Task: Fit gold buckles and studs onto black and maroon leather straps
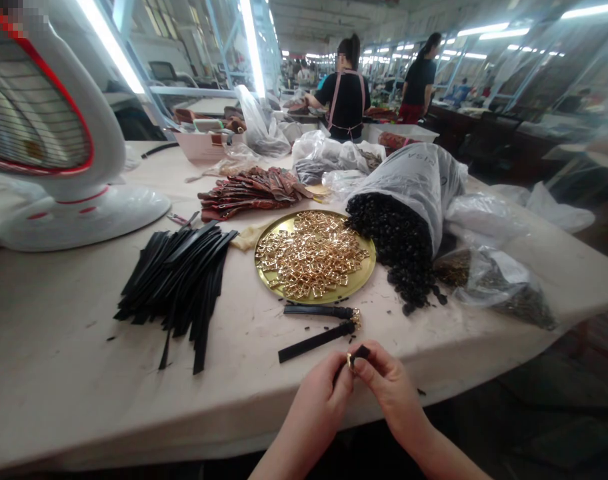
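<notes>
At the table's front edge my left hand and my right hand meet, both closed on a black strap with a gold buckle at its end. Fingers hide most of the strap. Just beyond them lie two black straps fitted with gold buckles. A round gold tray heaped with loose gold buckles stands behind these. To the left is a pile of black straps. Small black pieces spill from a white plastic bag on the right.
A white and red fan stands at the left. Behind the tray lies a stack of reddish-brown pieces. A clear bag of small parts sits at the right. Two people are farther back, near a pink bin.
</notes>
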A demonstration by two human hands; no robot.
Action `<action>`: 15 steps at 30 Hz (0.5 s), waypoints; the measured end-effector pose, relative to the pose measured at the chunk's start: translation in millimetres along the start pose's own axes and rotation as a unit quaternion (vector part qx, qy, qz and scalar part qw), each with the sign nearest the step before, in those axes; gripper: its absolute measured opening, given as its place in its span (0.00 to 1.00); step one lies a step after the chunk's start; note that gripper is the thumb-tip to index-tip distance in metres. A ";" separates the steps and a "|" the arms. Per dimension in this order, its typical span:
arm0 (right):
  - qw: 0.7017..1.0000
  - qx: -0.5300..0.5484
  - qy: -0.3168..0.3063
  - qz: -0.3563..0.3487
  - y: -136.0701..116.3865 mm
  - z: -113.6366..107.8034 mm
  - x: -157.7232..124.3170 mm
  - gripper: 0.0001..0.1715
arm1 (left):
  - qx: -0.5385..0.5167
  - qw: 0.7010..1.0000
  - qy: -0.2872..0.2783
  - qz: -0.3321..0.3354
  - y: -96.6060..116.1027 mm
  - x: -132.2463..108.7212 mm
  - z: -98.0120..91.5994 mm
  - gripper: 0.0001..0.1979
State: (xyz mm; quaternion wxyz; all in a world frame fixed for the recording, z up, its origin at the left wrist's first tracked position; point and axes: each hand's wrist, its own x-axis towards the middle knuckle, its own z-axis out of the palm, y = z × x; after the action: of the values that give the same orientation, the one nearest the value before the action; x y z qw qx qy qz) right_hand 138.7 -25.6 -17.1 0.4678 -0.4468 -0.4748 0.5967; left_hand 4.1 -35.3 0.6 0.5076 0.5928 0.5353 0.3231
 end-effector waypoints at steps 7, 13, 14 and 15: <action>0.999 -0.014 -0.010 -0.038 0.4 0.4 1.5 0.08 | -0.070 0.996 -0.024 -0.043 -3.7 0.4 3.9 0.06; 0.997 0.047 -0.039 0.042 -5.6 -4.9 0.7 0.11 | -0.102 0.991 -0.038 -0.079 -3.9 -4.2 5.1 0.04; 0.998 0.049 -0.022 0.044 -5.5 -5.9 0.3 0.11 | -0.102 0.990 -0.044 -0.086 -2.4 -5.4 4.8 0.04; 0.998 0.048 -0.010 0.045 -5.1 -6.4 -0.2 0.11 | -0.102 0.989 -0.048 -0.090 -0.8 -6.6 4.7 0.04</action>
State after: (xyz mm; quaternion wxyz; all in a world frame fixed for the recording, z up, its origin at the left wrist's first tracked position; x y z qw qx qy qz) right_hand 145.7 -24.2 -13.0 0.4566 -0.4393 -0.4296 0.6434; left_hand 6.8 -42.9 -0.4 0.6179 0.5020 0.5255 0.2999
